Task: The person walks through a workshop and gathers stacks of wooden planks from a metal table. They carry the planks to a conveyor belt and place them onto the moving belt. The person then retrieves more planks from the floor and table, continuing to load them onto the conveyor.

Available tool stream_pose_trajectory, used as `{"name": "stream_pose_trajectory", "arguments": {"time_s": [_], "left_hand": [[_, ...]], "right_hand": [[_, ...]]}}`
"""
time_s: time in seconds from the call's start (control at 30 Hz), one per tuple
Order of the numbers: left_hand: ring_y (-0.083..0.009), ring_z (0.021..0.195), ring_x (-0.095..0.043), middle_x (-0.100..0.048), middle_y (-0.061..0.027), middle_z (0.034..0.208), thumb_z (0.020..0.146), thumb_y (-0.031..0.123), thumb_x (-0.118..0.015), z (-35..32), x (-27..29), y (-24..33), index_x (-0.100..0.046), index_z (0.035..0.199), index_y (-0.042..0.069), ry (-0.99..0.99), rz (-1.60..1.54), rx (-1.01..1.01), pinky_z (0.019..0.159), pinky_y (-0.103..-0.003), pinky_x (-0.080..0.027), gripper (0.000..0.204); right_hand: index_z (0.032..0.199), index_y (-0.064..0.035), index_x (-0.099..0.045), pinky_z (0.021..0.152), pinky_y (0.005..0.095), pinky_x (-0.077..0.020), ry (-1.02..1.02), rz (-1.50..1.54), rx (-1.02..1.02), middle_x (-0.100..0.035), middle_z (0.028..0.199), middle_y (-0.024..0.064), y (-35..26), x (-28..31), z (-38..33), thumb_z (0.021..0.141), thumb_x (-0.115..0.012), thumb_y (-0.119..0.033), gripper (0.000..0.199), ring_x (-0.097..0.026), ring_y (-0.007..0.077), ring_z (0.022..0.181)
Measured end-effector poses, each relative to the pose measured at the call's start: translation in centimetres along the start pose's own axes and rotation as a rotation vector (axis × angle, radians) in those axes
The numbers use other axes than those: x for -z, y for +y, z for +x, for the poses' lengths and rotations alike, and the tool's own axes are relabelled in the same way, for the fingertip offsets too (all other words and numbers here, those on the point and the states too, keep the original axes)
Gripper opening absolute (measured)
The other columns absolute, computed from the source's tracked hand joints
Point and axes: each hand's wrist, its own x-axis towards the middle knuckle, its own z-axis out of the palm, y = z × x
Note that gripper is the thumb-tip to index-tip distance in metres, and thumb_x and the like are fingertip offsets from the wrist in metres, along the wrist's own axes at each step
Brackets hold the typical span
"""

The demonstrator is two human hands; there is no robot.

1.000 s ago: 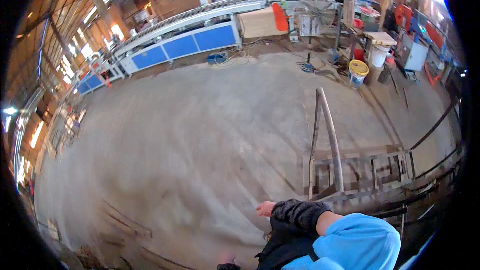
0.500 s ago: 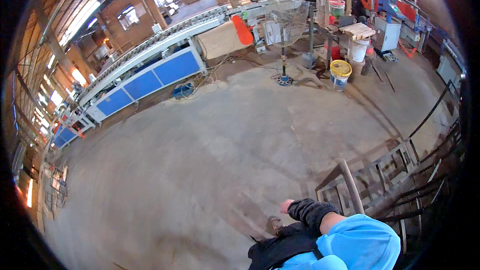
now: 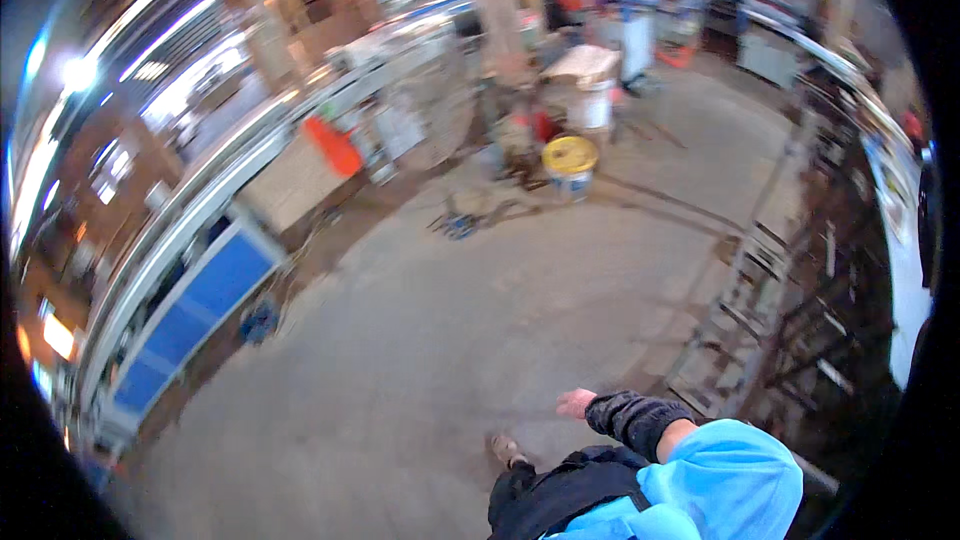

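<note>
A wide concrete workshop floor [image 3: 420,340]; low in frame, the right hand [image 3: 576,403] swings open and empty beside a metal frame [image 3: 745,320], mid-walk; the left hand is unseen.

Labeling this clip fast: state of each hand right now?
Left hand: not in view.
Right hand: empty and open, out over the concrete floor, beside the metal ladder frame, touching nothing.

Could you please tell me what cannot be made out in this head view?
- Right hand: small and blurred; only fingertips show past the dark cuff, so its grasp is unclear.
- Left hand: not in view.
- Metal ladder frame: smeared by motion blur.
- Yellow-lidded bucket: contents hidden by the lid.
</note>
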Motion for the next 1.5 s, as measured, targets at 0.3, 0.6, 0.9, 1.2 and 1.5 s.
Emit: {"name": "stream_pose_trajectory", "arguments": {"time_s": [0.3,0.6,0.9,1.2,1.5], "left_hand": [[-0.0315,0.107,-0.07,-0.075,-0.0132,0.116,0.11,0.032,-0.046,25.2,21.1,16.6,-0.076,0.118,0.016,-0.154,0.539,-0.279,0.088,-0.047,-0.057,0.035],[-0.0355,0.094,-0.072,-0.077,-0.0165,0.103,0.105,0.037,-0.053,43.4,23.2,45.0,-0.079,0.105,0.011,-0.061,0.476,-0.455,0.083,-0.048,-0.056,0.037],[-0.0272,0.085,-0.071,-0.075,-0.0108,0.088,0.099,0.037,-0.06,48.4,0.4,68.7,-0.077,0.095,0.007,-0.469,0.8,-0.499,0.075,-0.046,-0.057,0.034],[-0.028,0.078,-0.07,-0.074,-0.0111,0.082,0.098,0.033,-0.057,58.9,-16.4,93.7,-0.074,0.091,0.006,-0.541,0.947,-0.349,0.074,-0.045,-0.056,0.033],[-0.0323,0.084,-0.073,-0.077,-0.0152,0.089,0.099,0.037,-0.053,71.2,-33.4,125.4,-0.074,0.09,0.003,-0.661,1.154,-0.526,0.077,-0.048,-0.054,0.041]], "right_hand": [[0.109,-0.0148,-0.079,0.085,0.05,-0.0605,-0.228,0.164,-0.81,-0.077,0.102,0.0146,7.0,-4.9,-9.5,0.094,-0.062,-0.028,0.027,-0.074,0.0393,0.1],[0.127,-0.0219,-0.078,0.094,0.0492,-0.0575,-0.346,0.634,-0.901,-0.079,0.12,0.0094,17.8,-12.3,-10.0,0.102,-0.055,-0.047,0.042,-0.073,0.0326,0.111],[0.11,-0.0111,-0.072,0.076,0.0431,-0.061,0.487,0.45,-1.102,-0.075,0.105,0.0096,44.8,3.2,-12.8,0.099,-0.061,-0.021,0.018,-0.075,0.0285,0.093],[0.104,-0.0125,-0.074,0.068,0.0387,-0.0604,0.376,0.259,-1.135,-0.072,0.099,0.0057,66.6,16.0,-20.0,0.093,-0.069,-0.021,0.015,-0.074,0.0238,0.084],[0.115,-0.0204,-0.078,0.092,0.0441,-0.0598,0.224,0.847,-1.525,-0.077,0.117,0.0089,77.6,18.7,-29.7,0.095,-0.063,-0.035,0.029,-0.073,0.0321,0.112]]}}
